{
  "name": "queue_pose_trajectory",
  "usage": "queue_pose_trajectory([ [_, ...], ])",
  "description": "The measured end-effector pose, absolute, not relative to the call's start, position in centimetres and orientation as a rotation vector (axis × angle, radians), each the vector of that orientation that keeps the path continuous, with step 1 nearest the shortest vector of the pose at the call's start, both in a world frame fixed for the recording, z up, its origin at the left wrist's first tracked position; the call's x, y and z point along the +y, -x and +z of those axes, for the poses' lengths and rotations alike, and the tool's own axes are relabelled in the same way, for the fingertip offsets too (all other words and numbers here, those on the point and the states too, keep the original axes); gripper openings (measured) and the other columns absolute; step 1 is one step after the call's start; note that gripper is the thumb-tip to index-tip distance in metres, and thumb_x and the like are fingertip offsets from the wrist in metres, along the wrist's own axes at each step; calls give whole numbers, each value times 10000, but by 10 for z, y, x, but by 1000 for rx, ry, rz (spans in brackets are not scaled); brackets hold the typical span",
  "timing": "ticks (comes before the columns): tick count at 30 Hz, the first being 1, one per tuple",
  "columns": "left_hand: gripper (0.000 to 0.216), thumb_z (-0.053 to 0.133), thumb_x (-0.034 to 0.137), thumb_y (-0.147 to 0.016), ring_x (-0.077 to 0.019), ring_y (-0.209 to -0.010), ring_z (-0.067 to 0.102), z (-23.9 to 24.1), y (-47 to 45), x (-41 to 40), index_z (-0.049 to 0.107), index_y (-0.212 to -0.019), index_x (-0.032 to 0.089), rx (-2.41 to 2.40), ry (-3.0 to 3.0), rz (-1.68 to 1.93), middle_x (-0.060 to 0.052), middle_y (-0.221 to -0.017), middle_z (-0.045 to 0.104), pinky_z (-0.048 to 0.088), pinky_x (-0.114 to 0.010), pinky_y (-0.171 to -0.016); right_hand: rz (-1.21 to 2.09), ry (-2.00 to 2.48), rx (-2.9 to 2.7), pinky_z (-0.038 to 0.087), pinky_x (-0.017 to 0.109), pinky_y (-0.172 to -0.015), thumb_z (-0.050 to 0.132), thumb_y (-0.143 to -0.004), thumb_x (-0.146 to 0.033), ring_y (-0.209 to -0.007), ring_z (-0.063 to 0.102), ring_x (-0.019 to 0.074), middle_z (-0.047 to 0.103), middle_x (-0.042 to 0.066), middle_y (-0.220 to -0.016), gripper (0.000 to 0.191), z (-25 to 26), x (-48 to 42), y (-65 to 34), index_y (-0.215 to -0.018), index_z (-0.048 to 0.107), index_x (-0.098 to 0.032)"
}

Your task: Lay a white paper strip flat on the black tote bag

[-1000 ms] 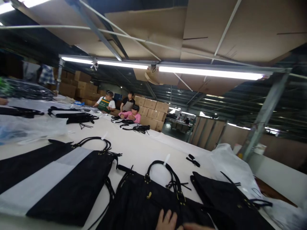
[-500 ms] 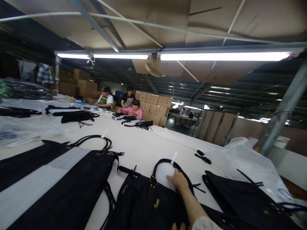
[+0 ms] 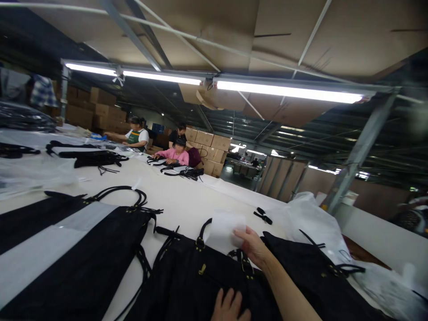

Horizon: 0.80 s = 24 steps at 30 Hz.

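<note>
While the right hand point(image 3: 252, 245) reaches forward with its fingers pinched together on a thin white sheet of paper or tissue point(image 3: 224, 231), the left hand point(image 3: 229, 307) lies flat, fingers spread, at the bottom edge of the view on the black fabric handbag with brass-coloured fittings point(image 3: 197, 281). The sheet is lifted above the mouth of that handbag, covering much of its curved black handle point(image 3: 201, 232), so the far side of the handle is hidden.

Just to the right lies a second black handbag point(image 3: 301, 263), its edge close under the right wrist. To the left, flat on the long white worktable point(image 3: 187, 200), is a black bag with a broad pale grey stripe point(image 3: 67, 249), its thin black handles point(image 3: 123, 194) looped toward the table's middle. A small black strap piece point(image 3: 262, 215) lies alone beyond the sheet, and crumpled clear plastic wrapping point(image 3: 314, 218) is heaped at the right edge of the table.

Farther along the table are more black bags point(image 3: 93, 158) and other people at work: a person in a pink top point(image 3: 175, 154), a person in a green apron point(image 3: 135, 136) with an arm stretched out, and a person in dark clothes point(image 3: 180, 133). Behind them stand stacked brown cardboard boxes point(image 3: 209, 145); whether they hold anything cannot be told. Fluorescent tube lights point(image 3: 284, 91) hang overhead.
</note>
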<state>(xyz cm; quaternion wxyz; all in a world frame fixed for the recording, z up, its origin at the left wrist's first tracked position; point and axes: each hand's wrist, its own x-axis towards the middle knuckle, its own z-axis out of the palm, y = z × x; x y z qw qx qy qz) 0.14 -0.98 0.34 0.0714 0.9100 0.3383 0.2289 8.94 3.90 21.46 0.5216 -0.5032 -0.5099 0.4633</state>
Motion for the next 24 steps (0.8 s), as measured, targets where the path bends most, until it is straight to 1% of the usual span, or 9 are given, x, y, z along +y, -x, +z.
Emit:
queue_pose_trajectory([
  [3, 411, 566, 436, -902, -338, -1358, 409, 50, 37, -30, 588, -1269, 251, 905, -2639, 558, -124, -1470, 461, 319, -598, -1108, 1206, 1120, -1273, 493, 381, -851, 794, -633, -426, -858, 661, 245, 735, 57, -901, 431, 210, -14, -77, -975, 694, -183],
  [6, 509, 527, 427, -908, -301, -1439, 265, 92, 65, -51, 511, -1363, 198, 840, -2529, 422, -151, -1539, 344, 169, -531, -1187, 1102, 1243, -1352, 495, 406, -889, 779, -659, -500, -873, 666, 270, 752, 63, -857, 403, 176, -63, -72, -897, 741, -177],
  [8, 570, 528, 418, -891, -294, -1444, 254, 111, 80, -63, 462, -1408, 186, 793, -2534, 333, -152, -1542, 338, 163, -516, -1190, 998, 1331, -1403, 487, 443, -952, 725, -680, -613, -964, 663, 314, 759, 92, -914, 487, 144, -88, -75, -908, 758, -184],
  [10, 613, 546, 427, -868, -315, -1435, 271, 124, 99, -76, 457, -1416, 167, 803, -2552, 240, -162, -1531, 353, 184, -536, -1180, 853, 1447, -1424, 458, 486, -1025, 623, -673, -764, -1077, 632, 363, 749, 127, -1008, 646, 116, -107, -80, -935, 765, -190],
  [12, 610, 550, 410, -858, -342, -1426, 283, 135, 124, -89, 472, -1408, 157, 881, -2558, 189, -169, -1526, 352, 208, -562, -1167, 703, 1526, -1490, 433, 486, -1073, 513, -682, -845, -1153, 599, 373, 721, 133, -1113, 751, 98, -120, -82, -991, 759, -207],
  [13, 605, 558, 378, -849, -349, -1423, 288, 141, 138, -96, 473, -1409, 164, 933, -2557, 182, -164, -1528, 348, 215, -571, -1163, 658, 1530, -1559, 452, 467, -1064, 474, -715, -839, -1148, 608, 360, 714, 121, -1137, 745, 94, -125, -81, -1023, 751, -221],
  [17, 576, 515, 236, -857, -322, -1407, 334, 152, 183, -117, 449, -1427, 196, 1125, -2528, 239, -126, -1514, 387, 225, -556, -1172, 489, 1395, -1967, 477, 404, -1053, 478, -903, -533, -1179, 602, 289, 650, 77, -1270, 458, 103, -142, -68, -1217, 655, -251],
  [21, 562, 421, 97, -867, -286, -1399, 352, 145, 195, -123, 403, -1427, 50, 1326, -2546, 375, -204, -1500, 389, 275, -448, -1174, 244, 1477, -2248, 437, 471, -1086, 557, -862, -303, -1227, 560, 314, 609, 130, -1307, 418, 122, -156, -50, -1259, 620, -192],
  [24, 569, 383, 22, -833, -281, -1336, 435, 140, 193, -124, 450, -1392, 107, 1277, -2613, 498, -186, -1516, 366, 361, -424, -1112, 187, 1521, -2352, 448, 425, -1082, 540, -843, -209, -1234, 555, 293, 598, 146, -1317, 437, 133, -167, -40, -1274, 604, -171],
])
